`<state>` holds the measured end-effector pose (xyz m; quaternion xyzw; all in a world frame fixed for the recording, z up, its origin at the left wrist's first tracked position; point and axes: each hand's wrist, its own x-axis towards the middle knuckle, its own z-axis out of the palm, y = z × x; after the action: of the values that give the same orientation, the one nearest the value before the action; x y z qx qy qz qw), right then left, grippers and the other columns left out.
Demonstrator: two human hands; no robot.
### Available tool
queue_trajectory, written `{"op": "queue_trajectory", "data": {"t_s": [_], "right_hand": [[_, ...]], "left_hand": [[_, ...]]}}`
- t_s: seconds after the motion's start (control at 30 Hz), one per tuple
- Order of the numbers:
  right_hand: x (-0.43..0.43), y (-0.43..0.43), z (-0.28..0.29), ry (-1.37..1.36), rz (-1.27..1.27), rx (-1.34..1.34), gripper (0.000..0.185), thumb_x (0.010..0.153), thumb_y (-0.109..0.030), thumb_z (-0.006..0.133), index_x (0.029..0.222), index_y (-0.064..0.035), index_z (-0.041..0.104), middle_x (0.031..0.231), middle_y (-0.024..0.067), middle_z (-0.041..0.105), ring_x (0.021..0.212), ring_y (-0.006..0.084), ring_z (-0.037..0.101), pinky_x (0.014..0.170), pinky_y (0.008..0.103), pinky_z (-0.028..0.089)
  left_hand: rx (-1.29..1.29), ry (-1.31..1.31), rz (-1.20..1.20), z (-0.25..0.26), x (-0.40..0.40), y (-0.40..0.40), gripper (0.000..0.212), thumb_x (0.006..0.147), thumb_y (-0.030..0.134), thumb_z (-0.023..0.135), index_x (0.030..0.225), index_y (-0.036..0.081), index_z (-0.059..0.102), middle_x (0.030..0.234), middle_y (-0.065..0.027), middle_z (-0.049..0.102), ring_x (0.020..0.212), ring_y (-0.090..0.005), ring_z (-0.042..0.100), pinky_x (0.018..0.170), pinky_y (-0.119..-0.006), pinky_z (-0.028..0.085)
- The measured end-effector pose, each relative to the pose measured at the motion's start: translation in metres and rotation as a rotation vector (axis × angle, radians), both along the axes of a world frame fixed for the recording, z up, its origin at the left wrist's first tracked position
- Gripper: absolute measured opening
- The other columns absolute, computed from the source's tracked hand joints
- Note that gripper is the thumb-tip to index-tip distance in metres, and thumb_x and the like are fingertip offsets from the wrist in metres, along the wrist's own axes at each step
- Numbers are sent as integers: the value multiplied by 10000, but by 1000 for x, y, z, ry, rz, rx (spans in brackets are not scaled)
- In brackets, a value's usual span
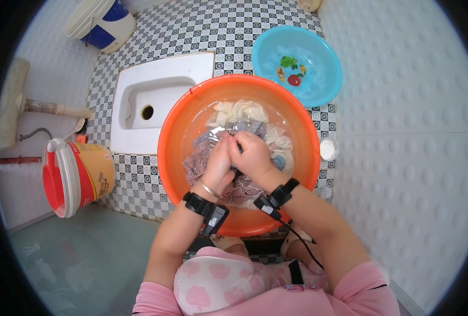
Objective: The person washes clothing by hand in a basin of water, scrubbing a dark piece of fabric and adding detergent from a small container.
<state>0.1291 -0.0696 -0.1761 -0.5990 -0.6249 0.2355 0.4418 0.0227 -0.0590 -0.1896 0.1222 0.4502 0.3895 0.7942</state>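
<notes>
A large orange plastic basin (174,114) stands before me with water and wet clothes in it. My left hand (219,160) and my right hand (251,154) are pressed together above its middle, fingers closed around a dark piece of cloth (238,172) that shows only in small parts between and below them. Mauve patterned cloth (196,164) lies in the water to the left and below my hands. Cream cloth (241,110) floats beyond them, beside greyish-blue fabric (255,127). More pale cloth (283,146) lies at the right, with a blue patch on it.
A white squat toilet (161,65) is set in the patterned tile floor at the left. A light-blue basin (316,43) stands at the upper right, near a small tub of white powder (329,149). Two buckets, one yellow and red (95,170), one white and blue (113,29), stand left.
</notes>
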Motion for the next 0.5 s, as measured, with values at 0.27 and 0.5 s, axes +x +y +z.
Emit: {"op": "queue_trajectory", "data": {"t_s": [0.27, 0.5], "right_hand": [[18, 0, 26, 345, 208, -504, 413, 814, -252, 737, 1094, -29, 533, 911, 135, 646, 788, 247, 651, 702, 363, 501], [49, 26, 39, 377, 187, -126, 181, 811, -99, 645, 965, -15, 602, 905, 131, 624, 873, 260, 621, 794, 349, 495]], "left_hand": [[224, 70, -58, 28, -28, 25, 199, 1010, 239, 529, 1055, 51, 579, 913, -14, 590, 840, -106, 572, 779, -259, 483], [353, 392, -686, 27, -46, 24, 414, 892, 137, 700, 1255, -11, 566, 1121, -53, 630, 979, -98, 579, 852, -271, 496]]}}
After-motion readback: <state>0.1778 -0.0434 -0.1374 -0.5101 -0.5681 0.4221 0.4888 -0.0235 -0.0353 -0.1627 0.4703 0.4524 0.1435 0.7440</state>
